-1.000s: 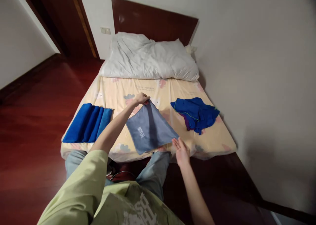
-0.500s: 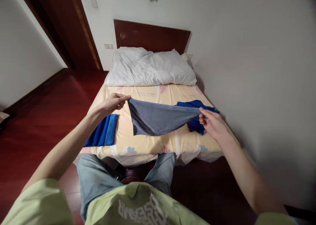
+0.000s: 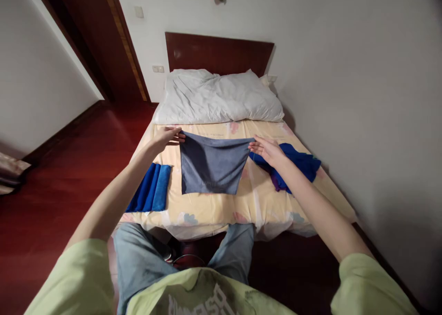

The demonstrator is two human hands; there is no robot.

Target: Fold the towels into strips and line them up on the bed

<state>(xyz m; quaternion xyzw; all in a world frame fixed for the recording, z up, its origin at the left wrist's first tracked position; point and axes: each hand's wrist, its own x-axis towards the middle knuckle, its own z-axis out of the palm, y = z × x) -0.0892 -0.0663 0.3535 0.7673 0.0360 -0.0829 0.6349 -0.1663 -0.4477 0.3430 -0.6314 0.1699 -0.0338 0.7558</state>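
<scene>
A grey cloth (image 3: 214, 163) hangs spread over the middle of the bed, its top edge sagging slightly between my hands. My left hand (image 3: 169, 137) pinches its upper left corner. At the upper right corner, my right hand (image 3: 265, 149) has the cloth between thumb and fingers. Blue folded cloths (image 3: 150, 188) lie side by side on the bed, below my left hand. A crumpled blue cloth pile (image 3: 300, 163) with a bit of purple rests at the right, partly hidden by my right forearm.
The bed (image 3: 207, 217) has a yellow patterned sheet. A white quilt (image 3: 221, 96) lies across its far end, before a dark wooden headboard (image 3: 217, 52). Walls stand at right and behind; a curtain hem (image 3: 12, 170) shows on the red floor at left.
My right hand has come inward, nearer my left hand. The grey cloth, stretched in a slanting shape before, now hangs down as a wider, squarer panel with small lettering near its bottom edge.
</scene>
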